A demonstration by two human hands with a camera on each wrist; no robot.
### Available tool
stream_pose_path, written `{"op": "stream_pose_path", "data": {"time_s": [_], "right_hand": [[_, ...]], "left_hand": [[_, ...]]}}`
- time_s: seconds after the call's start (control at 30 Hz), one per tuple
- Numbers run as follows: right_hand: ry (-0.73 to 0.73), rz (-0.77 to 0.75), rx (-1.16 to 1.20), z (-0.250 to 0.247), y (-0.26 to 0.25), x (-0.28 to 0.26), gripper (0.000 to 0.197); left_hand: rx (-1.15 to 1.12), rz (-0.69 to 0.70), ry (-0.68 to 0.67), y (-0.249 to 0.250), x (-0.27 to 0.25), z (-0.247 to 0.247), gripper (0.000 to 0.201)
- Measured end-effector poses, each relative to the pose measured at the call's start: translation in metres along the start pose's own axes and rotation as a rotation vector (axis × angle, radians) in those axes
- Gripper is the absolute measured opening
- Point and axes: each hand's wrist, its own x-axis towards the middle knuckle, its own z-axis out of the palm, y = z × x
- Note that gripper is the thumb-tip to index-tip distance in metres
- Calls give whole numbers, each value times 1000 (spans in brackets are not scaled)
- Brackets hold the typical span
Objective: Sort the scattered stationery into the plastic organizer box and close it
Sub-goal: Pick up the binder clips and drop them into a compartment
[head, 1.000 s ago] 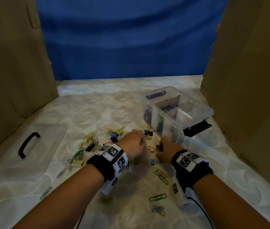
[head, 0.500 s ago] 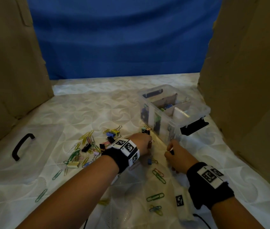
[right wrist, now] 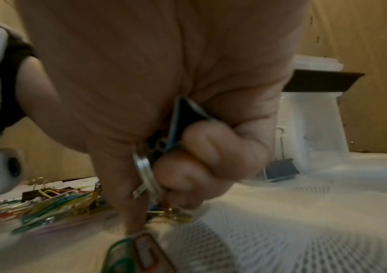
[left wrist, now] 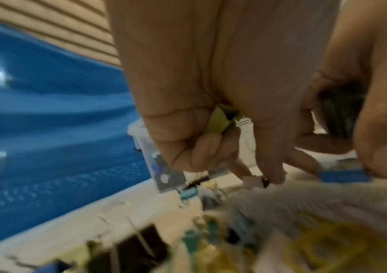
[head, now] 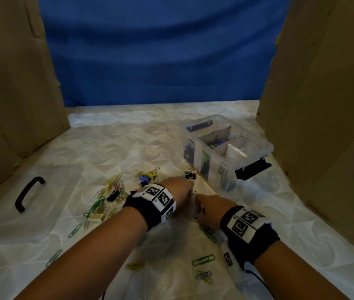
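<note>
A yellow binder clip (left wrist: 220, 120) is gripped in the curled left hand (head: 179, 189) and a black one (right wrist: 185, 118) in the right hand (head: 211, 210), beside the open organizer box (head: 226, 148) on the worktop (head: 128, 148).

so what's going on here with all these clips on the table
A person is gathering scattered stationery beside a clear plastic organizer box, which stands open and partly filled. The left hand grips a yellow binder clip in its curled fingers. The right hand holds a dark binder clip with silver handles. Coloured paper clips lie loose on the white patterned tablecloth. The clear lid with a black handle lies off to the left.
</note>
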Motion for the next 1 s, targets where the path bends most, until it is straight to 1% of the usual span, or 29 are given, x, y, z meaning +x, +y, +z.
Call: {"op": "stream_pose_path", "data": {"time_s": [0.1,0.17,0.27,0.33,0.43,0.5,0.57,0.63,0.73,0.8,0.83,0.9,0.93,0.97,1.0], "right_hand": [[-23,-2,7,0,1,0,25],[-16,-30,115,-4,4,-7,23],[89,-79,324,-35,7,-29,20],[196,-52,390,-66,14,-40,17],[377,19,280,-113,27,-35,13],[431,69,158,-134,32,-19,15],[383,110,35,-145,34,3,18],[294,122,-31,-148,32,20,19],[209,96,-47,-146,28,33,23],[219,96,-34,-143,34,28,25],[267,97,-6,-141,41,26,21],[434,107,95,-138,58,23,14],[529,133,143,-136,68,22,16],[603,177,177,-131,80,23,21],[643,227,180,-125,91,24,29]], "left_hand": [[-48,-24,45,-8,-7,-7,30],[-93,-33,76,-15,-15,-11,31],[-142,-46,112,-22,-28,-13,32],[-158,-42,115,-26,-35,-12,32],[-179,-45,94,-30,-41,-9,28],[-207,-54,85,-30,-44,-6,27],[-219,-60,86,-28,-47,-5,27],[-229,-62,91,-27,-50,-6,27],[-259,-66,89,-31,-57,-7,27],[-287,-59,95,-31,-62,-6,28],[-286,-60,99,-33,-65,-5,27],[-259,-59,110,-34,-70,-2,27],[-246,-55,119,-34,-72,-2,26],[-244,-53,128,-33,-72,-1,26],[-251,-52,138,-32,-72,-2,26]]}}
